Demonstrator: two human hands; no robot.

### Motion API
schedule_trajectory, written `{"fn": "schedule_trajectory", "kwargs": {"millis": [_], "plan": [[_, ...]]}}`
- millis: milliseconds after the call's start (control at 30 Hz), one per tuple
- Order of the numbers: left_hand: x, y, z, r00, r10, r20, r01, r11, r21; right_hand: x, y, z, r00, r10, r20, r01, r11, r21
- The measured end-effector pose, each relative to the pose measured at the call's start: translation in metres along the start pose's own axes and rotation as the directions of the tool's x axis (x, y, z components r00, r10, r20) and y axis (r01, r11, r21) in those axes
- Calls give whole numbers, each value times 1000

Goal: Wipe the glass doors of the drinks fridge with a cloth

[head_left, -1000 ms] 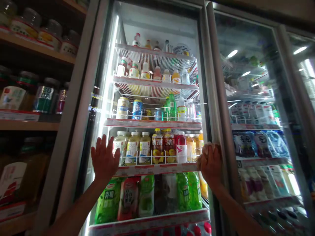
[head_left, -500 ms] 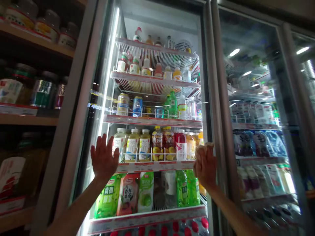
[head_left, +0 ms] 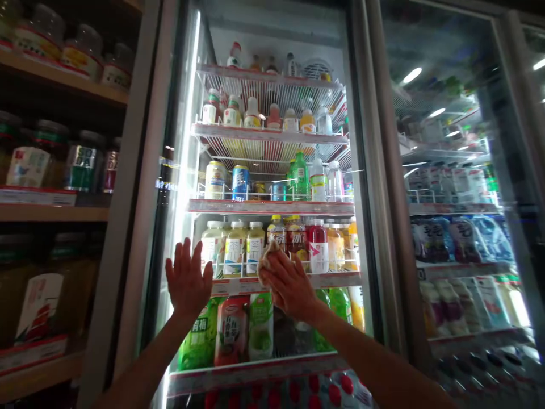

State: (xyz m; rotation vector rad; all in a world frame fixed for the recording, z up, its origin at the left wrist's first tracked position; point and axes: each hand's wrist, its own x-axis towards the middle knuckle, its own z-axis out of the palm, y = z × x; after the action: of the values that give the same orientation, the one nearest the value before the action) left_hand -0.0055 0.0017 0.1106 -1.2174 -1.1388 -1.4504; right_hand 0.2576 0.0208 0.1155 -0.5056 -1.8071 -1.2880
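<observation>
My right hand presses a crumpled beige cloth against the glass door of a lit drinks fridge, near the middle of its width. At the left side of the same door, my left hand lies flat with its fingers up and spread, holding nothing. Behind the glass, tea bottles with white labels stand between the two hands. A red drink bottle shows to the right of the cloth. My right hand and the cloth partly cover the dark iced-tea bottles.
A metal door frame runs up the right side, with a second glass-fronted fridge beyond it. On the left are wooden shelves of bottles and cans. Green drink bottles stand on a lower fridge shelf.
My right hand and the cloth have moved left across the glass, from the door's right edge to near its middle. My left hand stays flat at the left side.
</observation>
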Motion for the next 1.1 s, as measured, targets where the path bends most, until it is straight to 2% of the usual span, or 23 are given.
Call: {"fn": "schedule_trajectory", "kwargs": {"millis": [33, 67, 100, 133, 200, 233, 267, 300, 333, 400, 467, 500, 533, 567, 633, 700, 733, 800, 900, 967, 1000, 1033, 1100], "plan": [[0, 0, 0, 1000, -2, 3, 2, 1000, 5, -4, 2, -2, 1000, -23, 8, 23, 1000, 1], [0, 0, -1, 1000, -1, 10, 1, 1000, 11, -6, 10, -5, 1000, 18, -7, -18, 1000, -15], [0, 1, -1, 1000, 1, 13, -1, 1000, 17, -5, 24, -7, 992, 121, -44, -122, 992, -41], [0, 1, -1, 1000, 5, 10, -5, 1000, 23, -1, 39, -9, 962, 257, -97, -264, 962, -67], [-1, 1, 0, 1000, 13, 0, -13, 999, 34, 12, 61, -10, 849, 484, -212, -510, 856, -85], [-1, 1, 1, 1000, 11, -2, -11, 999, 35, 18, 63, -8, 807, 536, -246, -568, 819, -78], [-1, 1, 1, 1000, 6, -3, -6, 999, 34, 22, 57, -5, 803, 541, -250, -572, 817, -70], [-1, 0, 1, 1000, -2, 2, 2, 1000, 31, 23, 44, -1, 839, 499, -219, -522, 850, -63], [-1, 0, 1, 1000, -9, 12, 8, 1000, 28, 21, 26, 2, 898, 407, -167, -421, 906, -53], [-1, -1, 0, 1000, -10, 24, 9, 1000, 24, 9, -15, 7, 991, 123, -52, -124, 992, -12], [-1, -2, -2, 999, 3, 33, -3, 1000, 21, -3, -41, 8, 991, -129, 37, 128, 991, 34], [0, -2, -2, 999, 9, 38, -10, 1000, 19, -7, -43, 6, 982, -184, 53, 181, 982, 43], [0, -2, -3, 999, 12, 41, -13, 1000, 17, -8, -37, 4, 983, -176, 52, 174, 984, 37], [0, -2, -3, 999, 14, 43, -14, 1000, 16, -5, -24, 1, 993, -109, 34, 108, 994, 18], [0, -2, -4, 999, 12, 45, -13, 1000, 12, 5, 13, -5, 990, 130, -53, -132, 991, -36], [-1, -1, -3, 999, 8, 48, -8, 1000, 9, 15, 44, -8, 932, 336, -134, -346, 936, -66], [-1, -1, -3, 999, 4, 53, -4, 1000, 8, 16, 51, -8, 912, 382, -153, -395, 916, -66], [-1, -1, -3, 998, -10, 61, 9, 1000, 6, 5, 43, -7, 925, 355, -136, -364, 930, -51], [-1, -1, -3, 998, -17, 66, 17, 1000, 7, -39, -4, -8, 997, 69, 25, -69, 998, 0], [-2, -2, -4, 998, 3, 63, -3, 1000, 14, -69, -29, -12, 978, -149, 146, 142, 988, 57], [-3, -2, -5, 998, 20, 60, -21, 1000, 18, -78, -33, -15, 962, -209, 174, 198, 977, 78], [-4, -3, -6, 997, 41, 60, -43, 999, 21, -83, -29, -17, 961, -213, 175, 202, 976, 81], [-8, -5, -7, 994, 91, 53, -92, 996, 22, -80, -1, -21, 994, -53, 100, 51, 998, 23]]}}
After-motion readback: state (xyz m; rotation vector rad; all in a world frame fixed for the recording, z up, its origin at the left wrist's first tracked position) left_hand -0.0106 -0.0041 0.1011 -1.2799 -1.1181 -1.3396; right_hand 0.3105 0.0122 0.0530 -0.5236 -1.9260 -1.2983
